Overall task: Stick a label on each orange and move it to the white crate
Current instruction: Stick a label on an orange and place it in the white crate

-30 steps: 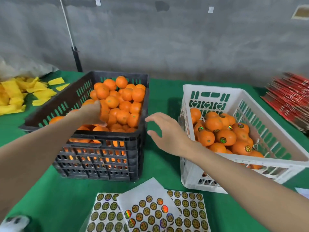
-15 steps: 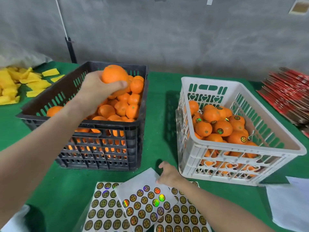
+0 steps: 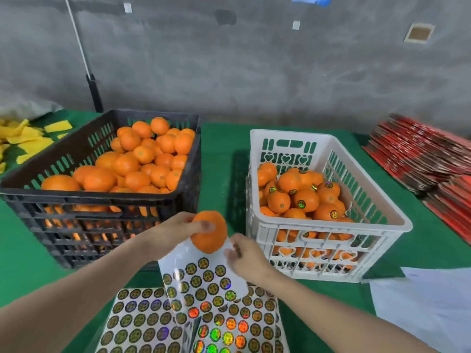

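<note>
Orange [image 3: 209,233] sits gripped in your left hand [image 3: 175,231]; your right hand [image 3: 246,254] pinches a label [image 3: 238,250] beside it, above sticker sheets [image 3: 142,319], between black crate [image 3: 102,197] and white crate [image 3: 331,225].

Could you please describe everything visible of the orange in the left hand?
The orange is round and smooth-skinned, no label on its visible side. The left hand grips it from the left, fingertips over its front. It is held above the sticker sheet, near the white crate. The right hand, apparently pinching a label, is beside it.

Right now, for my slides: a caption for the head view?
Left hand holds an orange above sticker sheets; right hand pinches a label beside it.
</note>
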`<action>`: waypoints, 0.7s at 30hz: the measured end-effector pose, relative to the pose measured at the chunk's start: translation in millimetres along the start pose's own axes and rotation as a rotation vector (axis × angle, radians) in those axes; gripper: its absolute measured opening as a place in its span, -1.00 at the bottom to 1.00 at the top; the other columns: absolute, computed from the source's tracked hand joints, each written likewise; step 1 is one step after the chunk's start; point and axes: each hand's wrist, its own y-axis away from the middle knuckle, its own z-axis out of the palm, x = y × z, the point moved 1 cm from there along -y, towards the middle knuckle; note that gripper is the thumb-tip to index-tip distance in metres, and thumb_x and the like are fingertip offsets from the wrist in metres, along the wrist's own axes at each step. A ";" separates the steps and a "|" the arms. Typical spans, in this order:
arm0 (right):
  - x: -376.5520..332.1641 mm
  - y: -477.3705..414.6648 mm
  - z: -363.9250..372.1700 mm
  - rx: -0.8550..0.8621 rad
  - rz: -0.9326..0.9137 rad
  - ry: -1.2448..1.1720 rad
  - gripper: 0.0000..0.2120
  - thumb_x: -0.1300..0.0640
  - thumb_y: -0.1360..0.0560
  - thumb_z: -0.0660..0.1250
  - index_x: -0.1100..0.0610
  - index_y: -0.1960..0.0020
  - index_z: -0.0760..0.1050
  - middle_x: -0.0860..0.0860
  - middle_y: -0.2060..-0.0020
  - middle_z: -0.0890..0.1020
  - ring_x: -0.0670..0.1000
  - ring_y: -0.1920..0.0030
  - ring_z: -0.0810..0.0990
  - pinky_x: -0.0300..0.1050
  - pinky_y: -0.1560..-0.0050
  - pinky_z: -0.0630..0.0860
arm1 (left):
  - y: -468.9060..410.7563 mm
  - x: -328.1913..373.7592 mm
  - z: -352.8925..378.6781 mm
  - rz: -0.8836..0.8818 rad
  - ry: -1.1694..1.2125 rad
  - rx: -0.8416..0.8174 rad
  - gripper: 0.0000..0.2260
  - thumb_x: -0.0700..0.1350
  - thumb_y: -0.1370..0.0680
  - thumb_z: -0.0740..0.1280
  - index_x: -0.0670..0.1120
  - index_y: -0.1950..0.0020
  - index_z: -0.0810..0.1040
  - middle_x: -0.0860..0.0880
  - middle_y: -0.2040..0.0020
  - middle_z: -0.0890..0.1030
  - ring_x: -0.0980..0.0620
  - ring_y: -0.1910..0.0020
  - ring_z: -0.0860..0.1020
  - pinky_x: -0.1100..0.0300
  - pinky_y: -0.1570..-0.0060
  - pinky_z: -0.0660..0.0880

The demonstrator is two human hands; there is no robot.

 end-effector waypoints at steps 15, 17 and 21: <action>-25.8 18.5 -59.2 0.114 -0.087 -0.294 -0.90 0.23 -0.57 0.25 0.09 0.11 0.46 0.02 0.35 0.48 -0.04 0.36 0.44 -0.12 0.30 0.40 | 9.5 33.7 -13.2 0.030 -0.070 -0.043 0.48 0.45 0.39 0.46 -0.37 -0.37 0.37 -0.42 -0.35 0.38 -0.41 -0.37 0.33 -0.27 -0.40 0.22; -27.1 21.1 -62.6 0.113 -0.108 -0.289 -0.88 0.21 -0.54 0.30 0.05 -0.05 0.43 0.03 0.25 0.53 -0.01 0.24 0.51 -0.12 0.18 0.47 | 11.5 39.0 -9.3 -0.002 -0.037 -0.062 0.37 0.43 0.27 0.51 -0.37 -0.36 0.38 -0.44 -0.34 0.38 -0.45 -0.34 0.33 -0.33 -0.37 0.22; -31.2 33.1 -65.6 0.384 -0.422 0.032 -0.67 0.17 -0.43 0.45 0.15 -0.16 0.49 0.01 -0.05 0.49 -0.03 -0.09 0.44 -0.38 -0.13 0.31 | 8.7 39.8 -7.5 -0.008 0.123 -0.033 0.27 0.35 0.07 0.55 -0.42 -0.39 0.28 -0.49 -0.36 0.31 -0.50 -0.32 0.31 -0.35 -0.36 0.21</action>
